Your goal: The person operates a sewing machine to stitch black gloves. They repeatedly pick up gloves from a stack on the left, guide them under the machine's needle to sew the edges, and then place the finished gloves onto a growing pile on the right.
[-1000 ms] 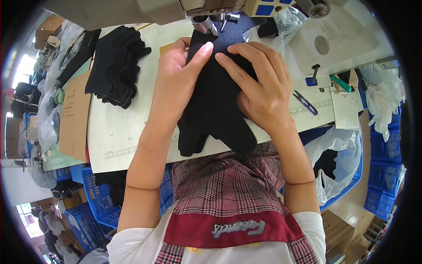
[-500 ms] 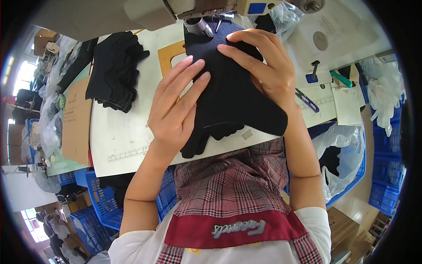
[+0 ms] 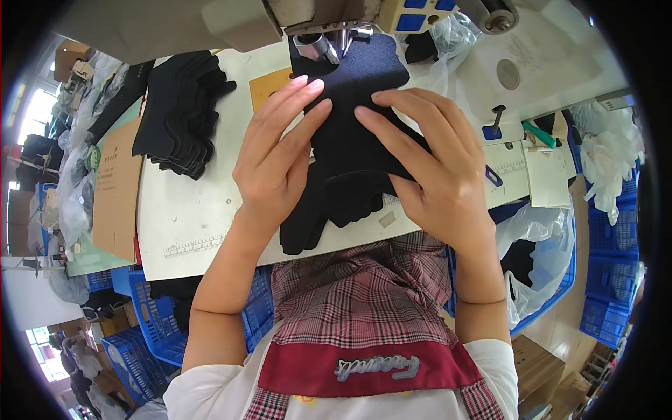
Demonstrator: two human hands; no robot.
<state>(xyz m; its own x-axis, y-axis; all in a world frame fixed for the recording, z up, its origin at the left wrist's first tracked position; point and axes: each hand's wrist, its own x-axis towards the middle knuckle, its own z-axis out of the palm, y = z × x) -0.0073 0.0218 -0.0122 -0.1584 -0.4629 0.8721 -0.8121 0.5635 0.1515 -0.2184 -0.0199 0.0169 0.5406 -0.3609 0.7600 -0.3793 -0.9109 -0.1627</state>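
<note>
A black cut fabric piece [image 3: 343, 136] lies flat under the head of a sewing machine [image 3: 241, 24], its far end reaching past the presser foot [image 3: 343, 52]. My left hand [image 3: 273, 164] rests at the fabric's left edge, fingers stretched out and the tips just short of the foot. On the right part of the piece, my right hand [image 3: 441, 164] lies with its fingers spread, index and middle fingertips on the cloth. Its palm covers the fabric's right edge. More black pieces [image 3: 332, 203] lie beneath, near the table's front edge.
A stack of black cut pieces [image 3: 182, 112] sits on the white table [image 3: 185, 210] to the left. Blue-handled snips [image 3: 494, 175] and a green-handled tool [image 3: 540, 133] lie right. Blue crates [image 3: 157, 315] stand below left; a plastic-lined blue basket [image 3: 549, 294] stands right.
My right hand has drawn back toward me, away from the presser foot. More of the fabric's far end shows, and its right lobe has gone from sight. My left hand has hardly moved.
</note>
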